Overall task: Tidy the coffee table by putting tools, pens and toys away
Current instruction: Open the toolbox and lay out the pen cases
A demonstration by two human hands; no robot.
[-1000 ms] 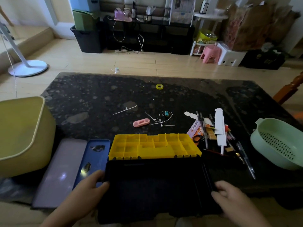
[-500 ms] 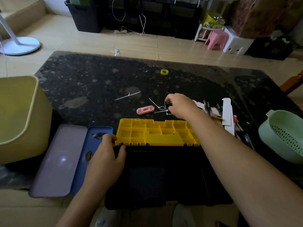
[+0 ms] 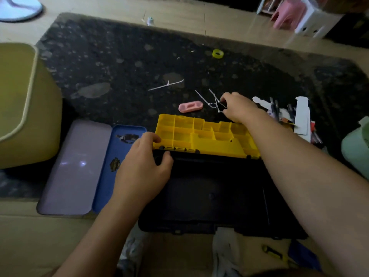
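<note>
An open black toolbox (image 3: 215, 196) sits at the near edge of the dark stone coffee table (image 3: 111, 56), with its yellow compartment tray (image 3: 201, 136) behind it. My left hand (image 3: 143, 168) grips the toolbox's back left corner, by the tray. My right hand (image 3: 237, 108) reaches past the tray and pinches white cable ties (image 3: 211, 100). A pink clip (image 3: 190, 106) lies just left of them. Another cable tie (image 3: 165, 85) lies farther left. Pens and white paper strips (image 3: 295, 116) are piled at the right.
An open blue and lilac pencil tin (image 3: 83, 166) lies left of the toolbox. A yellow bin (image 3: 26, 104) stands at the far left, a green colander (image 3: 355, 144) at the right edge. A yellow tape roll (image 3: 217, 53) sits far back. A yellow utility knife (image 3: 273, 252) lies on the floor.
My right hand went from the toolbox's front right edge out over the tray to the cable ties and closed on them. My left hand shifted up to the tray's left corner. The camera tilted down.
</note>
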